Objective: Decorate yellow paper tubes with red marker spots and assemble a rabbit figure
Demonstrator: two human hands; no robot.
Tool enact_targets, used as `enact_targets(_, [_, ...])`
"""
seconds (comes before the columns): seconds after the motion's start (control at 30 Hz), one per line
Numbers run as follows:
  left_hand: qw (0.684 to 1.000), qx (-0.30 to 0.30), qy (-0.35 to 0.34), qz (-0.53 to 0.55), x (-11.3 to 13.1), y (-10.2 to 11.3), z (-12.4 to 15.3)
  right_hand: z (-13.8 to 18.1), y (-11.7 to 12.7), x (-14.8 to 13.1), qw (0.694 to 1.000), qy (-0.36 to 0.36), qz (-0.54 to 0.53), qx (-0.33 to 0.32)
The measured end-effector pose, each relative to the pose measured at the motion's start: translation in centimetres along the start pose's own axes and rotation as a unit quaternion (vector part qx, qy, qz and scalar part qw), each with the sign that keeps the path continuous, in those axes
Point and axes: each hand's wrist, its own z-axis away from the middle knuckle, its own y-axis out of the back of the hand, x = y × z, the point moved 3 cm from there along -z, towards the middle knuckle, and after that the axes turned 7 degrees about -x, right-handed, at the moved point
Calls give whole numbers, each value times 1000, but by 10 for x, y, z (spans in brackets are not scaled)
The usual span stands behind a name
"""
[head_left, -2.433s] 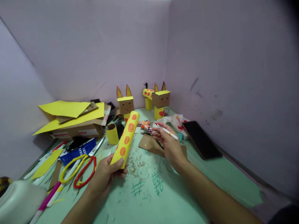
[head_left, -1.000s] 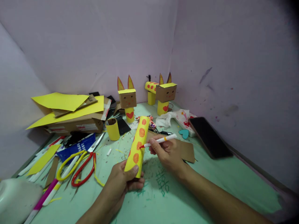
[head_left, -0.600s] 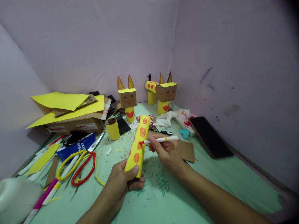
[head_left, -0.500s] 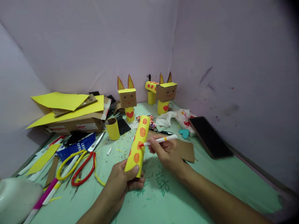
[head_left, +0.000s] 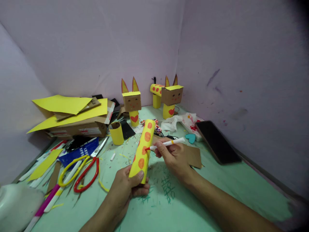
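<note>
A yellow paper-covered tube with orange-red spots slants up from my left hand, whose thumb and fingers grip its lower end. In my right hand is a white marker with a red tip and an orange band. The tip rests on one of the spots partway up the tube. Behind the tube stands a cardboard animal head with yellow ears on a yellow tube bearing a red heart. To its right is a similar figure with a spotted body.
Scissors with red and yellow handles lie at left, beside several markers and a blue packet. Yellow sheets top a cardboard stack behind. A short yellow tube stands mid-table. A phone and blue heart lie at right.
My right hand and the marker have shifted very slightly to the right, with the marker tilted a touch more. My left hand and the tube have held still.
</note>
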Motion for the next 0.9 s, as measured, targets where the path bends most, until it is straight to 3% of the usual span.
enact_targets(0.07, [1000, -4, 1, 0, 0, 0, 0, -2, 2, 0, 1000, -1, -18, 8])
enact_targets(0.2, [1000, -3, 7, -11, 1, 0, 1, -9, 18, 0, 994, -4, -22, 110])
enact_targets(0.27, [1000, 4, 13, -15, 1, 0, 1, -11, 23, 2, 992, -13, -15, 128])
enact_targets(0.6, [1000, 3, 20, -8, 1, -1, 2, -12, 16, 3, 998, 4, 13, 63])
enact_targets(0.9, [1000, 15, 21, -12, 2, -1, 2, -12, 18, 6, 997, 2, 41, 68])
